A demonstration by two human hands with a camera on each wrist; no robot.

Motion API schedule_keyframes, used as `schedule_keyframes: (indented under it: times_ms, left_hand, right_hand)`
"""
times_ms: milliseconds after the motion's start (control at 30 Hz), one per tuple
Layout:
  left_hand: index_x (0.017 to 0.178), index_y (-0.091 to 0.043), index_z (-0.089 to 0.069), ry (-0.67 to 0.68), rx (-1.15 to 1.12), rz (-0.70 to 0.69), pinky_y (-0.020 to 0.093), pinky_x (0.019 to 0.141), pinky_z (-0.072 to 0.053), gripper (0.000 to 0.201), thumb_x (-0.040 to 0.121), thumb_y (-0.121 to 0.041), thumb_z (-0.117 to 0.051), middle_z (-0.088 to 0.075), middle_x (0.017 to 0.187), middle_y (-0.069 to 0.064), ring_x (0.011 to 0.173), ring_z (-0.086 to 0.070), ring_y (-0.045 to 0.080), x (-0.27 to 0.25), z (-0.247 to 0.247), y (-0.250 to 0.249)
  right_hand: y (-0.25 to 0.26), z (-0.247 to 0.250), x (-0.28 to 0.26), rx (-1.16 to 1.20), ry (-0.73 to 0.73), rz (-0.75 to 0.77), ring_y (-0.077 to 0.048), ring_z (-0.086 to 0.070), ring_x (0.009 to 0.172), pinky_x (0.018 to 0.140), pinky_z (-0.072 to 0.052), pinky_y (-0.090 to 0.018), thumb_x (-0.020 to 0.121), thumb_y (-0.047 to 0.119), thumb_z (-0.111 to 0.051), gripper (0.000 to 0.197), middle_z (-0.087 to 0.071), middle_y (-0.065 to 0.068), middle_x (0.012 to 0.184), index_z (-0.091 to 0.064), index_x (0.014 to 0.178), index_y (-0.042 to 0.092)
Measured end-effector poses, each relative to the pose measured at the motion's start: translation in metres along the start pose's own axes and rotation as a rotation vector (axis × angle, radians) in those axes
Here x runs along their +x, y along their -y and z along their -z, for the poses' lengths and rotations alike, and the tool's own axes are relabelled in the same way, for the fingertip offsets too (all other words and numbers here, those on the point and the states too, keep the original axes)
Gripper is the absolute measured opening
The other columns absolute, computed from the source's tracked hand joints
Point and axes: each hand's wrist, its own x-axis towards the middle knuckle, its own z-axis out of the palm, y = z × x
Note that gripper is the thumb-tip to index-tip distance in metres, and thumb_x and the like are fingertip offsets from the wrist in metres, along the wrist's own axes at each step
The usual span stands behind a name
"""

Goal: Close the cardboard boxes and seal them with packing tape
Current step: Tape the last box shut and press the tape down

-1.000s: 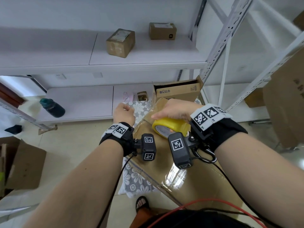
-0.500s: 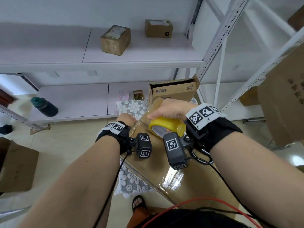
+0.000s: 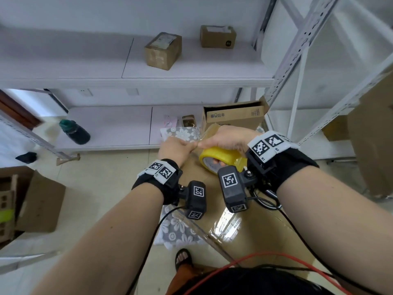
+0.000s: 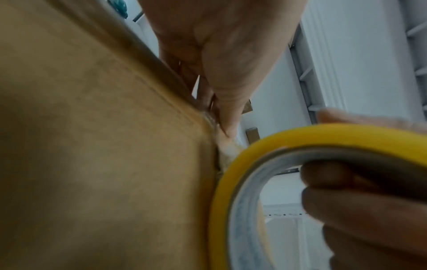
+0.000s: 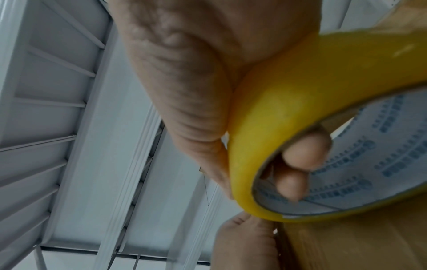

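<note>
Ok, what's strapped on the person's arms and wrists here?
Bare forearms, no sleeves. Each wrist has a black wrap topped by a white band with square black-and-white markers. A black camera block with similar markers hangs under each wrist. Black cables trail back, with one red cable.

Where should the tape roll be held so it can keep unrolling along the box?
Through the core, from its open side. The right hand grips the tape roll that way: fingers hooked inside the ring, palm over the yellow outer band. That leaves the roll's lower edge free against the cardboard box.
</note>
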Motion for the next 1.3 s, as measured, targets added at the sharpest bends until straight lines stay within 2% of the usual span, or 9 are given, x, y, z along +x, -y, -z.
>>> schedule_keyframes:
  times_ms: [233,400,633,767,867,967,1033,1167,1300]
  left_hand:
    - [0.067,-0.010,-0.060,-0.072,0.153,-0.036,0.032,0.063,-0.037,0.050,0.094,-0.051,-0.048,-0.054,0.070,0.006,0.074,-0.056,0.028,-0.010,-0.010,0.005]
    - [0.052,-0.019,-0.046,-0.090,0.103,0.018,0.032,0.065,-0.039,0.056,0.091,-0.059,-0.047,-0.053,0.066,0.006,0.074,-0.055,0.029,-0.011,-0.014,0.009]
    - [0.054,-0.015,-0.048,-0.091,0.152,0.001,0.033,0.064,-0.040,0.059,0.092,-0.060,-0.044,-0.051,0.063,0.004,0.072,-0.056,0.029,-0.011,-0.015,0.006]
    - [0.060,-0.009,-0.054,-0.068,0.170,-0.003,0.034,0.066,-0.043,0.061,0.093,-0.059,-0.043,-0.054,0.067,0.007,0.072,-0.057,0.028,-0.012,-0.017,0.002]
    - [0.062,-0.009,-0.056,-0.046,0.183,0.036,0.036,0.068,-0.047,0.060,0.092,-0.059,-0.045,-0.059,0.072,0.010,0.076,-0.060,0.030,-0.012,-0.014,-0.002]
    - [0.100,-0.012,-0.069,-0.155,0.277,-0.022,0.038,0.080,-0.047,0.038,0.097,-0.044,-0.049,-0.066,0.107,0.012,0.100,-0.061,0.030,-0.022,-0.013,-0.018]
    - [0.126,-0.014,-0.060,-0.236,0.269,-0.152,0.038,0.092,-0.042,0.032,0.098,-0.025,-0.049,-0.058,0.129,0.011,0.117,-0.054,0.029,-0.032,-0.018,-0.032]
    - [0.145,-0.015,-0.038,-0.036,0.281,-0.317,0.035,0.114,-0.023,0.044,0.103,-0.027,-0.037,-0.032,0.154,0.006,0.141,-0.030,0.025,-0.041,-0.040,-0.029]
    - [0.153,-0.024,-0.017,0.042,0.391,-0.242,0.039,0.119,-0.006,0.049,0.105,-0.033,-0.024,-0.009,0.161,-0.004,0.148,-0.005,0.022,-0.041,-0.039,-0.017]
  right_hand:
    - [-0.013,0.001,-0.010,0.090,0.071,0.138,-0.016,-0.059,0.046,0.053,-0.050,-0.022,0.092,0.043,-0.056,0.052,-0.062,-0.007,0.051,-0.061,0.056,0.006]
    - [-0.026,0.003,-0.016,0.190,0.027,0.085,-0.018,-0.058,0.041,0.049,-0.049,-0.025,0.088,0.048,-0.059,0.049,-0.061,-0.009,0.047,-0.059,0.077,0.000]
    - [-0.043,0.011,-0.027,0.111,0.010,-0.005,-0.019,-0.058,0.037,0.044,-0.052,-0.026,0.090,0.044,-0.060,0.049,-0.060,-0.010,0.045,-0.057,0.077,-0.003]
    - [-0.061,0.016,-0.029,-0.143,0.001,-0.016,-0.016,-0.056,0.060,0.079,-0.052,-0.037,0.085,0.057,-0.057,0.043,-0.061,0.002,0.052,-0.052,0.072,0.016]
    - [-0.071,0.021,-0.030,-0.079,0.015,-0.013,-0.005,-0.060,0.048,0.073,-0.049,-0.029,0.082,0.057,-0.062,0.037,-0.057,0.016,0.039,-0.054,0.071,0.023]
    - [-0.075,0.021,-0.029,-0.059,0.028,0.012,0.001,-0.057,0.038,0.076,-0.050,-0.033,0.081,0.055,-0.065,0.036,-0.059,0.012,0.042,-0.055,0.071,0.021]
    - [-0.075,0.020,-0.026,-0.079,0.007,0.021,-0.007,-0.060,0.048,0.082,-0.051,-0.037,0.080,0.055,-0.065,0.039,-0.062,0.003,0.053,-0.055,0.071,0.018]
    - [-0.073,0.018,-0.025,-0.130,-0.009,0.037,-0.013,-0.059,0.058,0.083,-0.051,-0.038,0.078,0.060,-0.063,0.045,-0.061,0.001,0.060,-0.051,0.075,0.017]
    - [-0.085,0.013,-0.026,0.004,0.029,0.090,-0.020,-0.061,0.058,0.080,-0.054,-0.038,0.078,0.063,-0.062,0.059,-0.064,-0.001,0.049,-0.062,0.073,0.004]
